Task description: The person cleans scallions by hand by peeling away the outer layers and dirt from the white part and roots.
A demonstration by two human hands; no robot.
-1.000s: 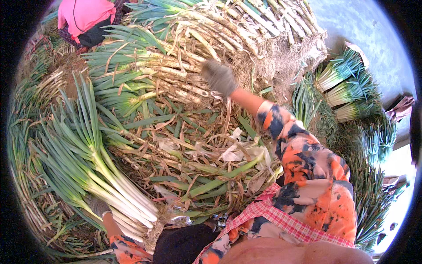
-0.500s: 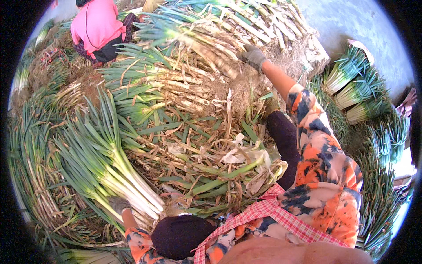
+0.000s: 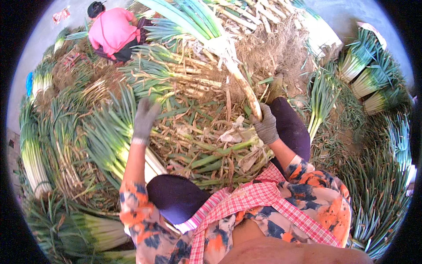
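Note:
My right hand (image 3: 265, 124), in a grey glove, is closed round the brown lower end of a large green onion (image 3: 247, 91). Its pale, papery middle rises away from me, and its green leaves fan out at the top of the view. My left hand (image 3: 146, 119), gloved too, is raised with its fingers apart, a little blurred and holding nothing. Beneath and beside it lie clean green onions (image 3: 115, 147) with white stems. Between my knees is a heap of stripped leaves and dry skins (image 3: 198, 127).
Untrimmed green onions (image 3: 189, 79) with tangled roots (image 3: 281, 48) are piled ahead. Tied bundles (image 3: 371, 81) stand at the far right, with more leaves (image 3: 378, 189) nearer. Another bundle (image 3: 35, 158) stands at the left. A person in pink (image 3: 113, 33) crouches at the far left.
My right hand has drawn back from the far pile toward me and now holds a green onion. My left hand has let go of the cleaned stems and moved forward. The view has shifted slightly.

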